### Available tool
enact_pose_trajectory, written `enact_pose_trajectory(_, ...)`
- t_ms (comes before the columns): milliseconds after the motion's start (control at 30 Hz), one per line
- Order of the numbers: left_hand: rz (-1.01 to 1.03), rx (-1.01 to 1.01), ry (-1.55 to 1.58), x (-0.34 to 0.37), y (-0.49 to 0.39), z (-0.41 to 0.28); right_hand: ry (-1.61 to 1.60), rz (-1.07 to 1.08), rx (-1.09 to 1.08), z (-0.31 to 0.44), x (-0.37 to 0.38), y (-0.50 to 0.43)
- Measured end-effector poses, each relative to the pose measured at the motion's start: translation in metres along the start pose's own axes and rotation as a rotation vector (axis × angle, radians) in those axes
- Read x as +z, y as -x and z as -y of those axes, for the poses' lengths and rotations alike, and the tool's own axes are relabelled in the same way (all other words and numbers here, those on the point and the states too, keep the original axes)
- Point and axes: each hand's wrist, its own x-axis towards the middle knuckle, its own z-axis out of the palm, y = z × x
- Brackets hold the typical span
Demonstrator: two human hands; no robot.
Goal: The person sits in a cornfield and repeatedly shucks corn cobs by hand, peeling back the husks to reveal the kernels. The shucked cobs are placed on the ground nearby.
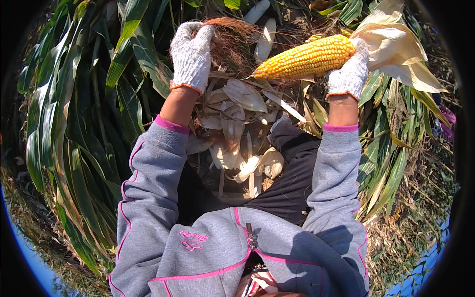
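Observation:
My right hand [350, 72], in a white knitted glove, grips a yellow ear of corn [304, 57] near its base. The bare kernels show along its length, and the tip points left. Pale husks [399, 48] fan out to the right, beyond that hand. My left hand [192, 55], gloved the same way, pinches a tuft of reddish-brown corn silk [230, 28] between thumb and fingers. The silk hangs to the right, apart from the cob's tip. Beneath and between both hands lie loose dry husks [245, 94].
Green corn stalks and leaves [89, 111] are heaped at the left, with more leaves [382, 159] at the right. Two pale husk-covered ears [265, 41] lie ahead. My bent leg in black trousers [297, 159] borders the husk litter. Something pink [447, 122] shows at the right rim.

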Motion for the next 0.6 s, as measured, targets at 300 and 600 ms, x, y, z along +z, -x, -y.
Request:
enact_pose_trajectory(300, 0.384, 0.062, 0.005, 0.007, 0.012, -0.019, -0.085, 0.291, 0.222, 0.017, -0.002, 0.008)
enact_pose_trajectory(600, 0.886, -0.482, 0.628, 0.038, 0.054, -0.014, -0.120, 0.401, 0.204, 0.007, 0.008, 0.027)
